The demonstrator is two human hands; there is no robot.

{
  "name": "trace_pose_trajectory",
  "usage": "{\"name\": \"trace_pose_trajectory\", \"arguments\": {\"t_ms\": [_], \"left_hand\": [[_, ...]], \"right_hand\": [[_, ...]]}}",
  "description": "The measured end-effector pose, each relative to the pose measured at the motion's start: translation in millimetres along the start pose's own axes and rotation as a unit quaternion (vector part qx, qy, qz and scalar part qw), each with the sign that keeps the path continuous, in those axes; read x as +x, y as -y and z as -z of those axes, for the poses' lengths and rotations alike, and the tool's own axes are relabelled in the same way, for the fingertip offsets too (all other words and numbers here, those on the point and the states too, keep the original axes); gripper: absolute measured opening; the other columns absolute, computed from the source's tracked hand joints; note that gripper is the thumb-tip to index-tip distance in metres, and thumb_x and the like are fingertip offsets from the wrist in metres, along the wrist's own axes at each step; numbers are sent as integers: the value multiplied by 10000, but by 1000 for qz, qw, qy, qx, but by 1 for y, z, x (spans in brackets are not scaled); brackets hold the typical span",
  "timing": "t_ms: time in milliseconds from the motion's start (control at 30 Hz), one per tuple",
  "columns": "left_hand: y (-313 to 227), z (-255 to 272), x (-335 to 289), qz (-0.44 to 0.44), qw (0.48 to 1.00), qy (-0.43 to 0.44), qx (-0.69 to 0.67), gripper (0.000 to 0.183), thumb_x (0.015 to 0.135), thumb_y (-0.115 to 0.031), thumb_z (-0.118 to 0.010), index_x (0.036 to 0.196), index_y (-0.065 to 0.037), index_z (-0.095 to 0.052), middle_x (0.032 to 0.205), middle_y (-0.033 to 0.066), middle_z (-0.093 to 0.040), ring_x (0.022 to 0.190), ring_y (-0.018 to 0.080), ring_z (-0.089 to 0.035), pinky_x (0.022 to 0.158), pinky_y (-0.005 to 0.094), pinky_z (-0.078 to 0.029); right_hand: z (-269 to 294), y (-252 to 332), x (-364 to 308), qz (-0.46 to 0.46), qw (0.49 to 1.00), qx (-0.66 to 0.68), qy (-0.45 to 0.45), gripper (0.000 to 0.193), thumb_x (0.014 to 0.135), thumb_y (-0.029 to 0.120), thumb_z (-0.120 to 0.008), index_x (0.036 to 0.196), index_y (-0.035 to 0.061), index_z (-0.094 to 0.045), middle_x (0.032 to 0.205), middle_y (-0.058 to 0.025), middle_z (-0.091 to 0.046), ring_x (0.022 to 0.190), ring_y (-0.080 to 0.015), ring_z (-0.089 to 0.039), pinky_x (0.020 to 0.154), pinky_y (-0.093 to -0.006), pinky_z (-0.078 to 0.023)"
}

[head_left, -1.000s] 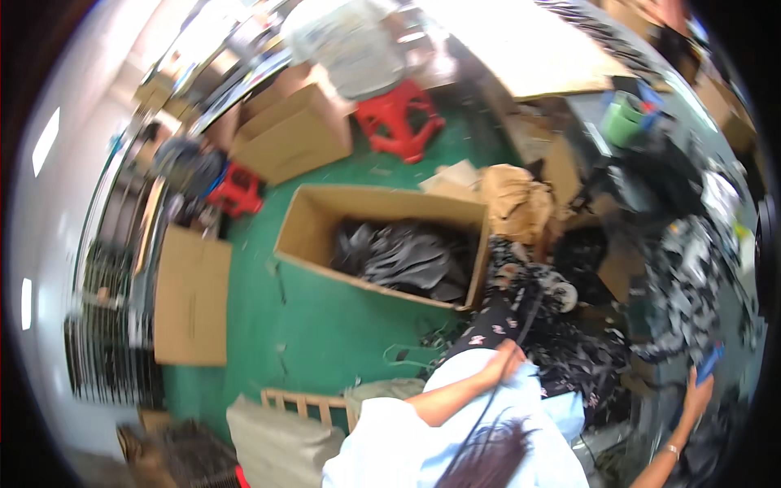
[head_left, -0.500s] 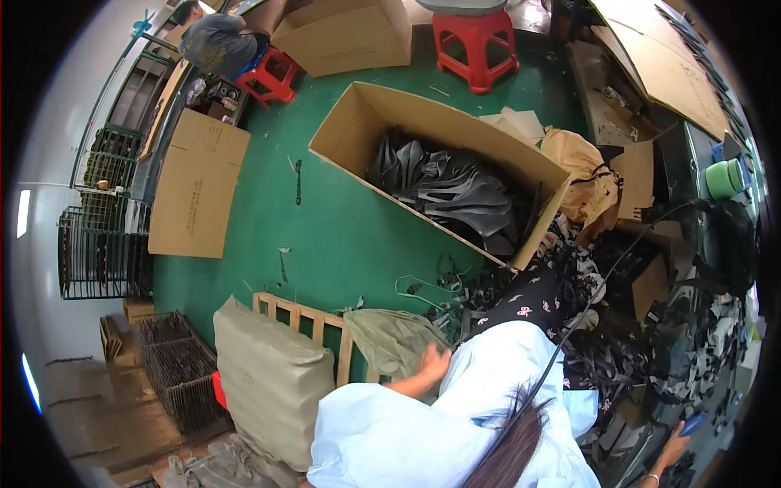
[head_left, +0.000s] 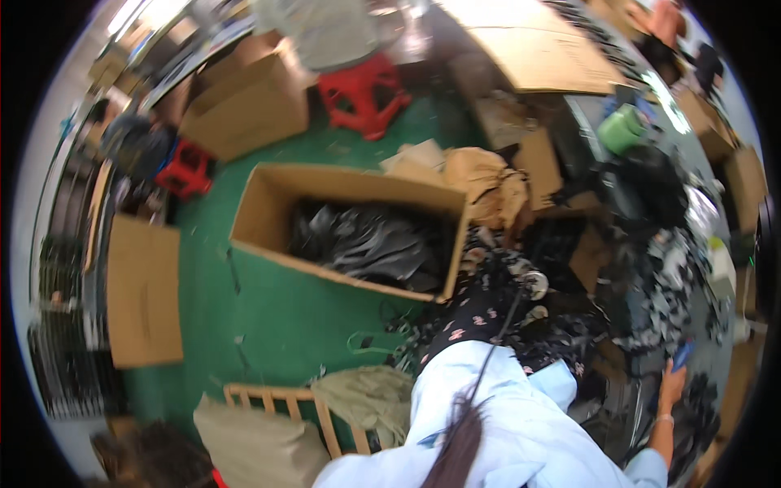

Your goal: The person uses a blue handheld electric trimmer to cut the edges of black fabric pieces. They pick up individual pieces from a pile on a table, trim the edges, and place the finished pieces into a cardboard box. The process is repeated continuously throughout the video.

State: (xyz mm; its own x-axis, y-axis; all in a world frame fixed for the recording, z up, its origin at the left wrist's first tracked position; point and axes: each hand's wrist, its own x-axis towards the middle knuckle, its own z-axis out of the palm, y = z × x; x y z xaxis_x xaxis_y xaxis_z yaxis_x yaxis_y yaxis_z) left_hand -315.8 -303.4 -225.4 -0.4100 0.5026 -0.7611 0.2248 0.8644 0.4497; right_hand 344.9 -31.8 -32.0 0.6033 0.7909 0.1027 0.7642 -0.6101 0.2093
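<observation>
At the right, my right hand (head_left: 671, 385) is closed around a small blue handheld object (head_left: 683, 355); its exact kind is too blurred to tell. The hand is over the edge of a dark worktable (head_left: 626, 419), beside a heap of black and grey scraps (head_left: 663, 285). My left hand is out of sight; only part of the light blue left sleeve shows at the lower edge. In front of me stands an open cardboard box (head_left: 358, 175) with black, glossy, curved pieces (head_left: 370, 244) inside.
Green floor with loose scraps lies left of the box. A wooden chair frame (head_left: 329, 427) with a draped cloth (head_left: 370, 398) and a beige cushion (head_left: 256, 443) is near left. Further off are red stools (head_left: 366, 93), more cartons (head_left: 244, 106) and a seated person (head_left: 138, 146).
The view has swung to the right, so the box and stools sit further left. My left hand has gone out of view. More of the right forearm shows, still with the blue object.
</observation>
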Motion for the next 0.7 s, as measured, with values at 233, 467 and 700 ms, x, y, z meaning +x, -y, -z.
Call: {"name": "trace_pose_trajectory", "arguments": {"t_ms": [233, 467, 700], "left_hand": [[-128, 21, 46, -206, 975, 38, 80, 265, 857, -222, -535, 1048, -39, -548, 1029, 179, -587, 980, 322, -566, 847, 394, -438], [-218, -36, 59, -369, 883, 147, 248, 229, 862, -214, -535, 1005, -36, -558, 973, 181, -600, 934, 321, -582, 811, 396, -449], [-227, -70, 96, -354, 819, 177, 415, 199, 866, -205, -535, 962, -33, -568, 916, 182, -614, 889, 320, -599, 775, 398, -459]], "right_hand": [[-4, -13, -17, 18, 999, 13, -42, 607, 887, 531, -452, 1167, -7, -437, 1095, -226, -554, 1032, -389, -532, 816, -484, -453], [20, -4, -40, 34, 996, 57, -62, 537, 846, 472, -547, 1089, 2, -458, 1045, -223, -565, 979, -393, -543, 779, -490, -451], [23, -7, -46, 7, 990, 108, -90, 544, 750, 453, -657, 1008, 8, -482, 990, -183, -566, 970, -352, -538, 765, -469, -452]]}}
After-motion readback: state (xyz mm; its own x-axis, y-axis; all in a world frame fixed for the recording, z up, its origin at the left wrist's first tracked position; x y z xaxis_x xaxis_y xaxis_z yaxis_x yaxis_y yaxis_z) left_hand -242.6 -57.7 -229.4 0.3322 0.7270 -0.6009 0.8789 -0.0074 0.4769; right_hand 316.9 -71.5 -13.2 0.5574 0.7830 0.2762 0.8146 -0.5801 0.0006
